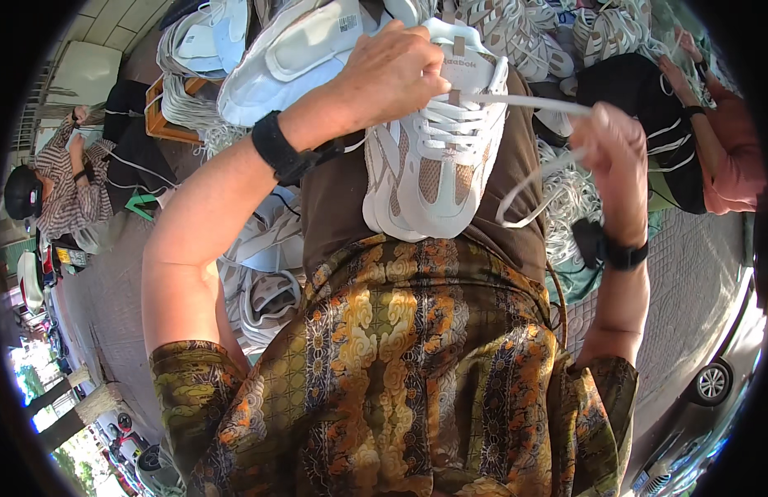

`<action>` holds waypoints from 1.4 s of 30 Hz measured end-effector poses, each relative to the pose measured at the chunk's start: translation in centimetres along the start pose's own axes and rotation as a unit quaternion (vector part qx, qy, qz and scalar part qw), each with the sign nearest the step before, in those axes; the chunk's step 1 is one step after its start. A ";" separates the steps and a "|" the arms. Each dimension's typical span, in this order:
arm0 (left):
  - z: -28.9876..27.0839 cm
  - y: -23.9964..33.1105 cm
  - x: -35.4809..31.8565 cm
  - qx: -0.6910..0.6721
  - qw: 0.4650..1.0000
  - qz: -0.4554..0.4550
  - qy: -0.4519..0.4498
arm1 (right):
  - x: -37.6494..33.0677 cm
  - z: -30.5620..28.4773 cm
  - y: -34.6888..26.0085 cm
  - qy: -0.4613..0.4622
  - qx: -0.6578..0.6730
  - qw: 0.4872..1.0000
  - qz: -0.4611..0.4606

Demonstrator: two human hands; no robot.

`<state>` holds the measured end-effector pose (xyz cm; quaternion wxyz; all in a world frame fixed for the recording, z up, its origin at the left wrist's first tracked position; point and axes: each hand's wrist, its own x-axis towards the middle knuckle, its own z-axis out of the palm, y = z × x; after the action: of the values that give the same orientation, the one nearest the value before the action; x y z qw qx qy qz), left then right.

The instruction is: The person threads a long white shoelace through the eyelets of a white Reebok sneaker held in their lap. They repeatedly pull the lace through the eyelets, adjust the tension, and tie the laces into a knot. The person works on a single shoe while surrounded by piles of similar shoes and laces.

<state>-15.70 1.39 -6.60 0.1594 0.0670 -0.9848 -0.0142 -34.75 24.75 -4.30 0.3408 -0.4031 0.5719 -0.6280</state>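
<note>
The white and beige sneaker [438, 153] lay lengthwise on the lap, toe toward the person, while the left hand [392, 70] gripped its tongue end with clenched fingers and the raised right hand [620, 157] pinched its white lace [525, 102] taut sideways.

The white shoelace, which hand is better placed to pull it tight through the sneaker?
Probably the right hand: it already pinches the white shoelace stretched out from the sneaker, while the left hand grips the sneaker's top, steadying it.
</note>
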 end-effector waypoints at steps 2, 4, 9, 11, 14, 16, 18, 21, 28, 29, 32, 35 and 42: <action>-1.5 0.6 0.2 -0.130 0.991 -0.035 0.016 | 1.7 -4.8 3.3 -0.007 -0.064 0.997 0.045; -1.5 0.4 0.8 -0.136 0.989 -0.048 -0.017 | 2.0 -5.5 5.7 -0.065 -0.126 0.985 0.100; -3.4 0.5 1.5 -0.236 0.950 -0.138 -0.152 | 3.0 -4.8 6.7 -0.151 -0.205 0.964 0.071; -3.5 0.3 1.2 -0.232 0.960 -0.103 -0.120 | 3.1 -4.9 8.4 -0.163 -0.264 0.951 0.005; -3.1 0.9 0.1 -0.141 0.990 -0.005 0.002 | 2.4 -4.3 8.0 -0.053 -0.566 0.810 -0.142; -3.2 1.9 -0.3 -0.067 0.996 0.032 0.058 | 1.9 -3.5 7.2 -0.006 -0.568 0.805 -0.169; -3.8 2.6 -0.3 -0.066 0.995 0.045 0.057 | 1.6 -3.5 6.6 0.032 -0.598 0.779 -0.185; -4.9 2.7 -0.3 -0.087 0.996 0.033 -0.005 | 1.1 -4.8 6.8 0.042 -0.676 0.717 -0.165; -6.3 -0.3 -2.1 -0.369 0.891 -0.187 -0.187 | 0.5 -7.7 7.7 -0.018 -0.647 0.758 -0.080; -6.5 -0.7 -2.4 -0.373 0.887 -0.198 -0.187 | 0.6 -8.2 7.8 -0.022 -0.647 0.760 -0.050; -7.1 -0.8 -2.7 -0.323 0.907 -0.206 -0.174 | 0.5 -10.1 8.2 -0.025 -0.589 0.807 -0.022; -6.8 -1.4 -3.5 -0.283 0.930 -0.190 -0.140 | 0.3 -11.3 8.5 -0.033 -0.561 0.827 -0.018; -7.9 -1.8 -7.3 -0.230 0.949 -0.197 -0.083 | -1.4 -17.1 10.8 0.006 -0.537 0.843 0.024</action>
<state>-6.11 0.53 -1.45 0.0824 0.2200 -0.9318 -0.2768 -49.78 32.36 -15.58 0.0828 -0.5054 0.8313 -0.2161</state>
